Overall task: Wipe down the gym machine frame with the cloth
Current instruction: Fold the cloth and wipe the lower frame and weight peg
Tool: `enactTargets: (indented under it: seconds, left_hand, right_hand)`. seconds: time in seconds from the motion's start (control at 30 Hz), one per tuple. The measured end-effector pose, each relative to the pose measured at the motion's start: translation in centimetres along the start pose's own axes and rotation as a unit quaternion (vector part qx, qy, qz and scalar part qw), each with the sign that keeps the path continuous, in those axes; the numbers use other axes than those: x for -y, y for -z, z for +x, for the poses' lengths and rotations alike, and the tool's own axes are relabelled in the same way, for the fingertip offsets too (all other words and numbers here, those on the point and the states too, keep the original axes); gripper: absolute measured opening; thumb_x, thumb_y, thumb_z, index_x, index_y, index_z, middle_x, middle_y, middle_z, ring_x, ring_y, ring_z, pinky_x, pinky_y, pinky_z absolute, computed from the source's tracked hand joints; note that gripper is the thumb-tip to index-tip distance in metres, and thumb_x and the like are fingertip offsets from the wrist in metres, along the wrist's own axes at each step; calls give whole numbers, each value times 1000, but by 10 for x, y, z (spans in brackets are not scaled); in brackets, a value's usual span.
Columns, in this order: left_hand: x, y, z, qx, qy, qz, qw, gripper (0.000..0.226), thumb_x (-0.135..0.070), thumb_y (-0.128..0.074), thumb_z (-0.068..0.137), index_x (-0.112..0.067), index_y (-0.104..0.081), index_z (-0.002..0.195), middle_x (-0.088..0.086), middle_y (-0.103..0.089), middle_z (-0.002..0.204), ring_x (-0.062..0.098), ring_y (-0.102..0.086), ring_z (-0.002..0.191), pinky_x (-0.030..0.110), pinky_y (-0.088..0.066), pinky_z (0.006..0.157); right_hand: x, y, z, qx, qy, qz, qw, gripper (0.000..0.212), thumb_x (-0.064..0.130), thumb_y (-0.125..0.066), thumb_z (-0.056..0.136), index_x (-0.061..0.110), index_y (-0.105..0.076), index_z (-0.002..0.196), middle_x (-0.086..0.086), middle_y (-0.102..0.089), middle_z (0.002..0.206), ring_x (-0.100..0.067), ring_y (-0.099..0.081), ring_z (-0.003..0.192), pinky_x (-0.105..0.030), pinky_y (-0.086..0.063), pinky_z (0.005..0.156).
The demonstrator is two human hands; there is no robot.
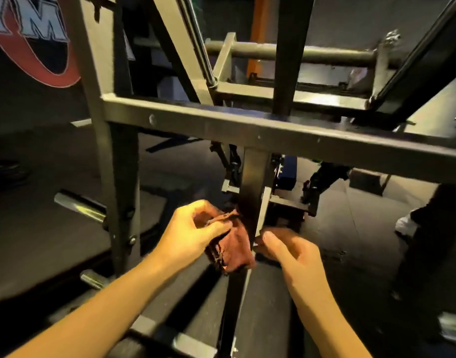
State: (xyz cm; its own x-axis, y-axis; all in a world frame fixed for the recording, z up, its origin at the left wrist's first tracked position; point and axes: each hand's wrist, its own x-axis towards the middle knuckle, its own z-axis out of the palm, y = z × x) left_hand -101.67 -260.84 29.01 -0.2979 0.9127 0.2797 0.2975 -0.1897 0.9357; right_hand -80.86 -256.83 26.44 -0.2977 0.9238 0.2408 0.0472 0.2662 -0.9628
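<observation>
A dark metal gym machine frame (247, 127) fills the view, with a wide cross beam and a narrow upright post (252, 182) below it. My left hand (193, 231) grips a crumpled reddish-brown cloth (234, 251) just left of the post, the cloth touching the post's lower part. My right hand (291, 250) is on the other side of the post with its fingers curled at the post's edge; whether it pinches the cloth there is hidden.
Chrome weight pegs (79, 206) stick out from the left upright. A round bar (294, 54) crosses the back of the machine. A red and white logo (35, 40) marks the dark floor at left. A person's white shoe (405, 224) stands at right.
</observation>
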Motion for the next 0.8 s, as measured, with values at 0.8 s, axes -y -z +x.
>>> enactTargets:
  seconds: [0.8]
  left_hand:
    - [-199, 61, 56, 78, -204, 309, 925, 26, -22, -77, 89, -16, -71, 113, -5, -67, 108, 13, -61, 103, 34, -53, 90]
  right_hand:
    - [214, 63, -27, -479, -114, -62, 868, 9, 20, -71, 94, 29, -67, 93, 11, -70, 86, 1, -67, 83, -24, -54, 75]
